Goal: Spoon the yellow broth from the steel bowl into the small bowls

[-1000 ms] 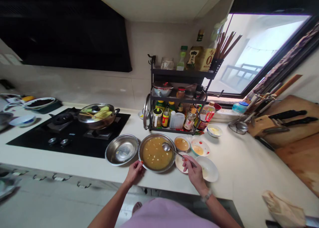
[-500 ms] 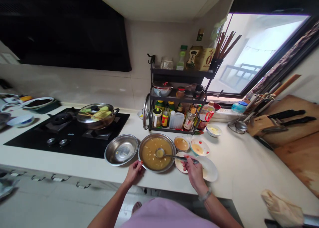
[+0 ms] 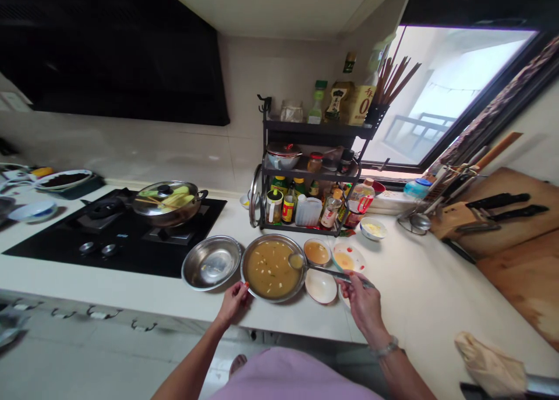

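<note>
In the head view, a round metal basin [image 3: 249, 290] holds a brown liquid with pale bits floating in it. My left hand [image 3: 234, 300] pinches the basin's near-left rim. My right hand [image 3: 363, 300] is closed around the handle of a metal ladle [image 3: 296, 261], whose bowl is over the liquid by the basin's right side. Right of the basin are a small bowl of brown liquid [image 3: 317, 251], a patterned bowl [image 3: 356, 259] with some orange-brown liquid, and a white bowl [image 3: 321, 287]. Another white dish is mostly hidden behind my right hand.
An empty-looking metal basin [image 3: 212, 262] stands at the left, beside the black gas stove [image 3: 144, 250]. A lidded pan [image 3: 166, 208] sits on the stove. Behind the bowls rises a black spice rack [image 3: 305, 172] with bottles. A knife block [image 3: 454, 218] and cutting boards [image 3: 519, 260] are at the right.
My right hand has moved right with the ladle, whose bowl has shifted from the basin's middle toward its right rim. My left hand stays on the basin's rim.
</note>
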### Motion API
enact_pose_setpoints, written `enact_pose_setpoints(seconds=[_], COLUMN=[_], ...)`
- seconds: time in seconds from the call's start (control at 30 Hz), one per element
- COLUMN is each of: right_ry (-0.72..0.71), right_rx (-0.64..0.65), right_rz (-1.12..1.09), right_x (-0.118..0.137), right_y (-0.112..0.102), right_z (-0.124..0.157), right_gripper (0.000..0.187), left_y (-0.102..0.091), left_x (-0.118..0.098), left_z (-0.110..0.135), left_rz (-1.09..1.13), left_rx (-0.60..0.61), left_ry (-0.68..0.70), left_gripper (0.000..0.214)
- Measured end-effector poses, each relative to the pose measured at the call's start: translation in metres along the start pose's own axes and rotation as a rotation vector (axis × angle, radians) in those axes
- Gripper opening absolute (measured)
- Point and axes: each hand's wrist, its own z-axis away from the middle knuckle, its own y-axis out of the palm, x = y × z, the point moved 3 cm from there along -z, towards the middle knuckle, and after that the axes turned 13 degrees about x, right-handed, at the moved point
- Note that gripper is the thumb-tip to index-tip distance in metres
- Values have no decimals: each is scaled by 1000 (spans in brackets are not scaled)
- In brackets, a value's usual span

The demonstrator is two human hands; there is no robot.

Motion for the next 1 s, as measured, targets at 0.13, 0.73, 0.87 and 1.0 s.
enact_pose_setpoints(seconds=[0.13,0.73,0.87,1.0], right_ry=[-61,-446,-633,-657], right_rx=[-39,-103,135,160], right_rz=[-3,791,995,895], right_x=[14,26,30,33], right_y=[-19,-98,-80,-52], right_z=[-8,-16,-6,3], right_gripper=[33,37,27,24], left_y=[-1,2,2,3], left_x=[-1,-4,-5,-4], left_z=[-1,0,0,0], left_rz=[-4,8,12,29], left_rx=[-1,-11,-13,0], left_ry=[-7,-6,-3,-11], left_gripper=[50,53,53,51])
